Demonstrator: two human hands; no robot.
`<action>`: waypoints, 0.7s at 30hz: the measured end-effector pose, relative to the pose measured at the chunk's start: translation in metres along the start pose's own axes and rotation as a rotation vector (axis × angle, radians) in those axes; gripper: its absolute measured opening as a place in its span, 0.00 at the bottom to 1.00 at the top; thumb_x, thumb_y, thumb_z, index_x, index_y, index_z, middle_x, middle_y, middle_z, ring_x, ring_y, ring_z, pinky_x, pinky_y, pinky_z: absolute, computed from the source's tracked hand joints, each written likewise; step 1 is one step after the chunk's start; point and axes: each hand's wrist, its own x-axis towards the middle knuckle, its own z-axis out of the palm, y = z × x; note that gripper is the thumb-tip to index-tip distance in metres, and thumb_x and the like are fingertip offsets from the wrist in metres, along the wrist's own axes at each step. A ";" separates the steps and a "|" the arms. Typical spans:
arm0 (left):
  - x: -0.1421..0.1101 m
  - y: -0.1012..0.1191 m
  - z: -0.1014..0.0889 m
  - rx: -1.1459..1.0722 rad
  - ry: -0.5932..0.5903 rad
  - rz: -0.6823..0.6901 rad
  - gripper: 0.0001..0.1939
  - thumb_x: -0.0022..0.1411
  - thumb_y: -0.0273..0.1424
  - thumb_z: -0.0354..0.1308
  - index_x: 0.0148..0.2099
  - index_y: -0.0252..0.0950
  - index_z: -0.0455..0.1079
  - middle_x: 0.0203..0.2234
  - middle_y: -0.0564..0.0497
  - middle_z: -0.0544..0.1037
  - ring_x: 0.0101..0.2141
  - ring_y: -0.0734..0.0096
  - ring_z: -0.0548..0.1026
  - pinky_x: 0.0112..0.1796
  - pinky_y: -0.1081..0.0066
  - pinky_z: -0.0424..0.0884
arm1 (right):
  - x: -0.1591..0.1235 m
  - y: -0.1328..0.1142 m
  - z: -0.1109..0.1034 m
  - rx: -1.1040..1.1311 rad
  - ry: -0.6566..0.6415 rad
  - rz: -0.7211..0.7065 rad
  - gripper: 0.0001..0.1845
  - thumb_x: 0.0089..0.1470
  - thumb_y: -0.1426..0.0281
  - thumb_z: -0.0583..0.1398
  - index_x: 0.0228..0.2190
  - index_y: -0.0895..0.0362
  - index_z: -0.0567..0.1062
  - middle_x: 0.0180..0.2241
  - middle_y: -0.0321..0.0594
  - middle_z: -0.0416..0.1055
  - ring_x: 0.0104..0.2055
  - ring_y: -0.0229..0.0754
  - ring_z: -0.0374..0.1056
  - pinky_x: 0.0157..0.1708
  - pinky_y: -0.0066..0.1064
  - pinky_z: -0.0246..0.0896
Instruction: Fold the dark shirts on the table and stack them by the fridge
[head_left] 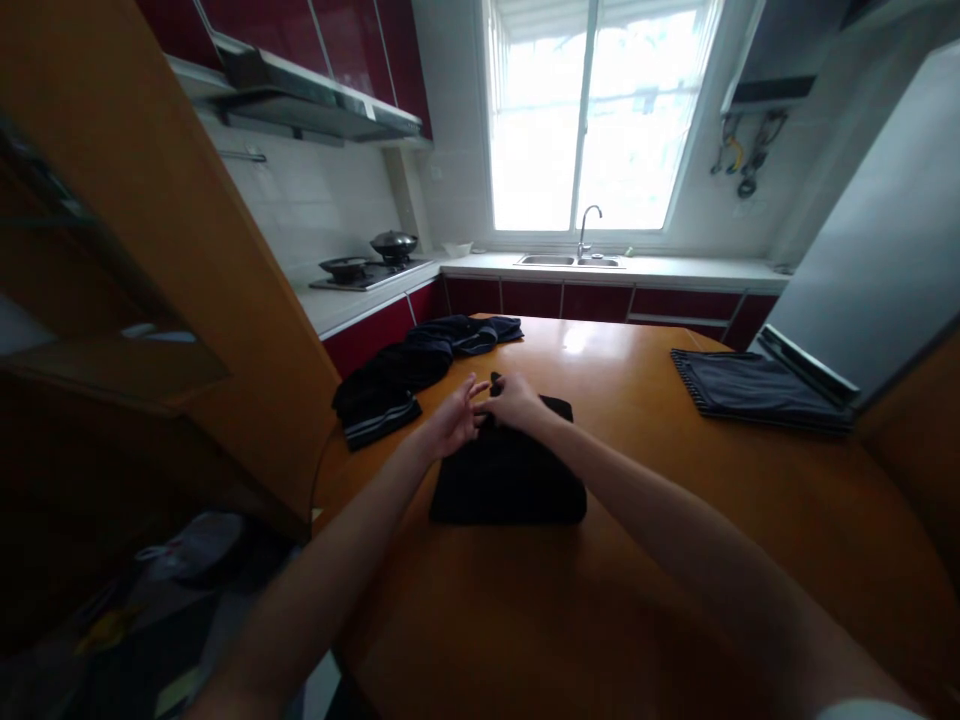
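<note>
A folded black garment [510, 485] lies on the wooden table in front of me, a rough square with its near edge straight. At its far left part, my right hand [516, 402] has its fingers closed on the cloth, and a small dark bit of it sticks up by the fingertips. My left hand [454, 420] is right beside it, palm turned inward and fingers apart, with the fingertips close to the right hand's. Whether the left fingers touch the cloth I cannot tell.
Dark rumpled clothes [405, 365] are heaped along the table's [637, 480] left edge. A grey folded stack [757, 385] lies at the right. A wooden cabinet [247, 300] borders the left. Behind are a stove with pans [394, 243] and a sink [551, 260].
</note>
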 end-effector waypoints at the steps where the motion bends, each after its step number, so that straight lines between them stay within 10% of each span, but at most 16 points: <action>1: 0.001 -0.006 -0.006 0.018 0.044 0.001 0.29 0.69 0.50 0.49 0.66 0.40 0.59 0.37 0.47 0.79 0.30 0.64 0.79 0.33 0.67 0.75 | -0.001 0.004 0.019 -0.091 0.005 -0.037 0.11 0.47 0.72 0.66 0.36 0.60 0.76 0.32 0.43 0.77 0.34 0.45 0.75 0.31 0.28 0.67; 6: 0.010 -0.035 -0.022 0.261 0.320 0.129 0.36 0.63 0.40 0.62 0.69 0.43 0.56 0.57 0.43 0.72 0.52 0.58 0.75 0.49 0.67 0.70 | -0.033 0.023 0.067 -0.292 -0.113 -0.227 0.15 0.52 0.71 0.61 0.43 0.63 0.75 0.41 0.52 0.78 0.43 0.51 0.75 0.40 0.34 0.67; 14: 0.011 -0.047 -0.024 0.615 0.132 0.416 0.30 0.58 0.30 0.61 0.63 0.39 0.69 0.58 0.47 0.74 0.57 0.57 0.70 0.59 0.62 0.63 | -0.114 0.060 0.015 -0.546 -0.046 -0.635 0.29 0.57 0.60 0.62 0.57 0.58 0.70 0.60 0.52 0.66 0.65 0.54 0.56 0.63 0.47 0.51; 21: -0.002 -0.032 -0.020 0.553 0.116 0.262 0.36 0.52 0.30 0.68 0.64 0.36 0.67 0.57 0.44 0.74 0.55 0.54 0.73 0.57 0.60 0.67 | -0.126 0.091 0.017 -0.870 -0.040 -0.698 0.25 0.64 0.72 0.54 0.61 0.61 0.67 0.65 0.53 0.59 0.70 0.55 0.48 0.66 0.52 0.44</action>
